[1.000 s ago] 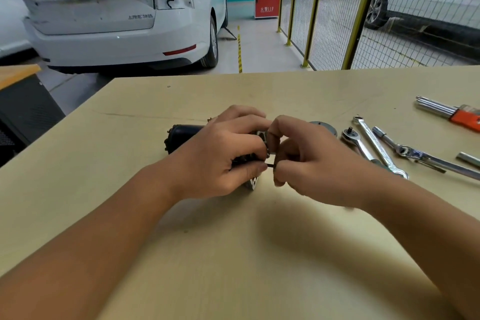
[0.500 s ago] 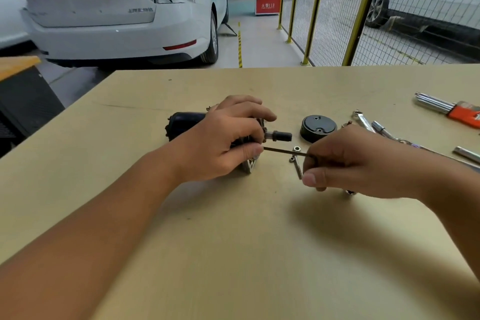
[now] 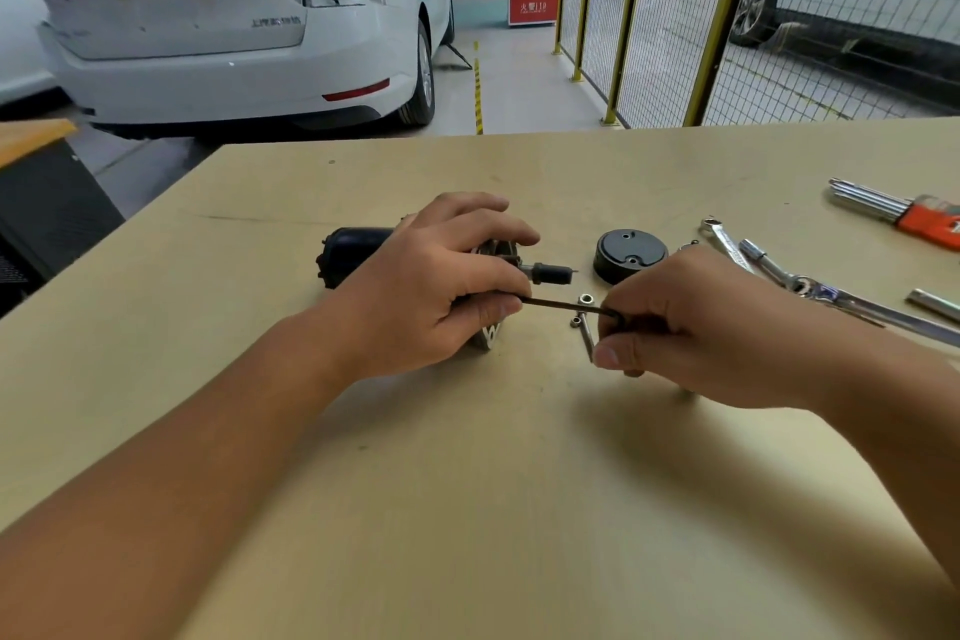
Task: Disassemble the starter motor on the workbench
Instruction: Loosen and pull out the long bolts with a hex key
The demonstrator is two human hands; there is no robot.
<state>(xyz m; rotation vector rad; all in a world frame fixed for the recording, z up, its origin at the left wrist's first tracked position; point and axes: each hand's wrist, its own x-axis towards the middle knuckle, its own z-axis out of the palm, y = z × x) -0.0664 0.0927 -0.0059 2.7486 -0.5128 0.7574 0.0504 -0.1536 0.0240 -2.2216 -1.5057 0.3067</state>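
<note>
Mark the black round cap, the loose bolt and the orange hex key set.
black round cap point(image 3: 629, 255), head view, top face
loose bolt point(image 3: 586, 335), head view, mid-shank
orange hex key set point(image 3: 930, 222), head view, orange holder

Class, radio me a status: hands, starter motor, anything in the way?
Left hand grips starter motor. Right hand pinches long through-bolt, partly drawn out. Loose bolt and nut lie under its path.

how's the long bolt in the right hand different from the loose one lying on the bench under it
The thin dark long bolt is pinched by the right hand, its far end at the black starter motor gripped by the left hand. The shiny silver bolt lies free on the tan workbench. The dark one runs sideways; the silver one points toward the camera. Both are slim and straight.
</note>
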